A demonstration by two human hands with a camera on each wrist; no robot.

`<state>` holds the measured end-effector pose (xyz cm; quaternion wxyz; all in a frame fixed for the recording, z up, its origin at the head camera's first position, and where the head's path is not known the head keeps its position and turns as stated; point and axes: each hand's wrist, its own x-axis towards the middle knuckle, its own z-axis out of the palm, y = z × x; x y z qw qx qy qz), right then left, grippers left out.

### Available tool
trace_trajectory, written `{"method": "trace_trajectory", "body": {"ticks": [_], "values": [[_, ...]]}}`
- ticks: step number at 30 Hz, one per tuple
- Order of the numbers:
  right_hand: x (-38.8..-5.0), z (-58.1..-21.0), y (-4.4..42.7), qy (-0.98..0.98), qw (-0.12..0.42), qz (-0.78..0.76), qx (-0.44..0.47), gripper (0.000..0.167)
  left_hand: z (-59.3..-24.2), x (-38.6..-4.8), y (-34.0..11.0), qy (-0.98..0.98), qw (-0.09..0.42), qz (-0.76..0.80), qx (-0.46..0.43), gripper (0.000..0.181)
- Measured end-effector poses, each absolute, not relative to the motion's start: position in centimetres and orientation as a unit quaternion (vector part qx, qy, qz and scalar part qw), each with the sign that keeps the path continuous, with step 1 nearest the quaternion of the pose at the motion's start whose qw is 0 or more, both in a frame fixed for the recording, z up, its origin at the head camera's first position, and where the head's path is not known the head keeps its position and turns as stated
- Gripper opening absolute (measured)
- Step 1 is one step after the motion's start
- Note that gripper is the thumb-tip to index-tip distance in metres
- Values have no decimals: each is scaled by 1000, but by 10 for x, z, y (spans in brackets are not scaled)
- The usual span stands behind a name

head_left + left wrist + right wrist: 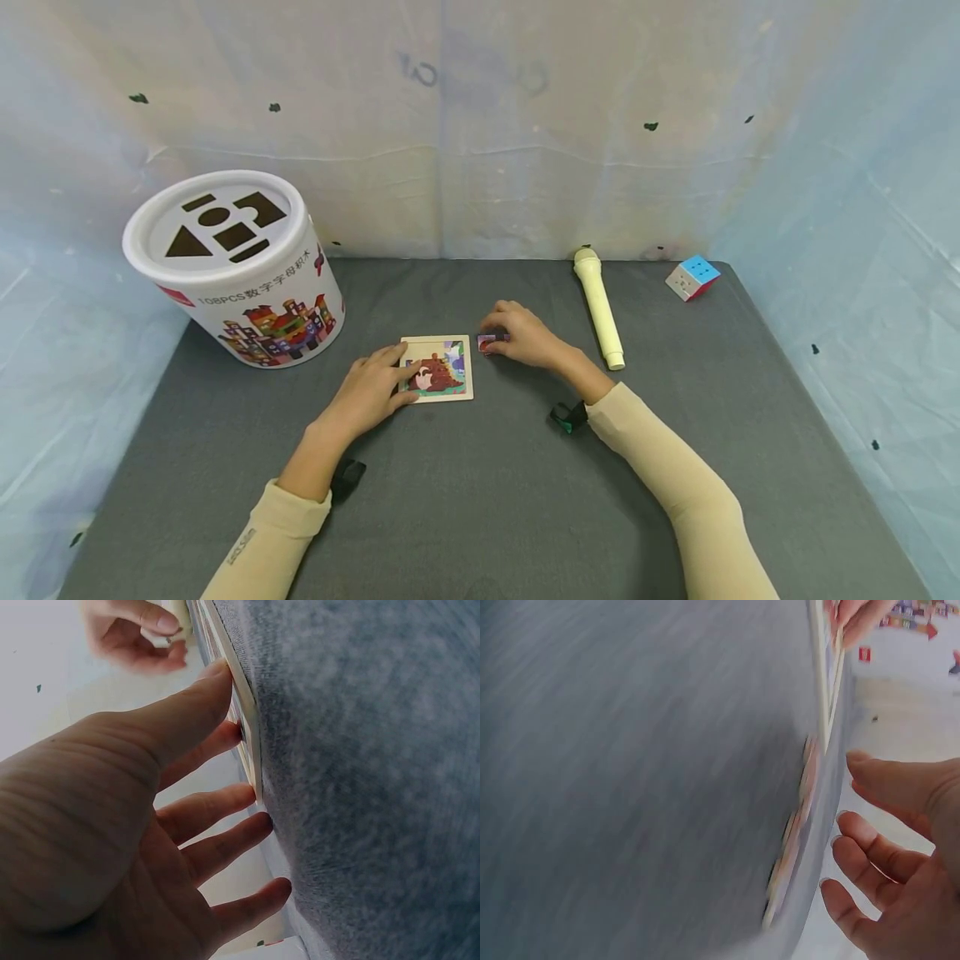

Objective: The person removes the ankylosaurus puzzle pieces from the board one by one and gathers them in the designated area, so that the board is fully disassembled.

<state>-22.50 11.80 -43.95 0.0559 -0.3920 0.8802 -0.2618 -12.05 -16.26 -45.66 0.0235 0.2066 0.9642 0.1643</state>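
Note:
A square wooden puzzle board with a picture of a reddish-brown animal lies on the grey table. My left hand rests at its left side, fingers spread and fairly straight; in the left wrist view, the thumb of this hand touches the board's edge. Right of the board, small puzzle pieces lie partly under my right hand. Seen from the right wrist, that hand has a gap between thumb and loosely bent fingers, with flat pieces on the table beside them.
A large white bucket with shaped holes in its lid stands at the back left. A pale yellow microphone-shaped object lies behind my right forearm. At the back right is a colourful cube. Pale sheeting hangs behind the table.

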Motion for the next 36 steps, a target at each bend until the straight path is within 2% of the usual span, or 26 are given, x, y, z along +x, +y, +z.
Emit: {"method": "trace_trajectory", "body": {"ticks": [7, 14, 27, 36], "values": [[-219, -440, 81, 869, 94, -225, -430, 25, -458, -121, -161, 964, 26, 161, 208, 53], [-216, -442, 67, 878, 120, -212, -412, 19, -458, -122, -160, 964, 31, 157, 210, 54], [-216, -446, 64, 880, 115, -215, -407, 16, -456, -122, -161, 965, 42, 159, 203, 55], [-215, -446, 62, 877, 99, -218, -416, 16, -456, -121, -162, 965, 32, 162, 203, 56]]}}
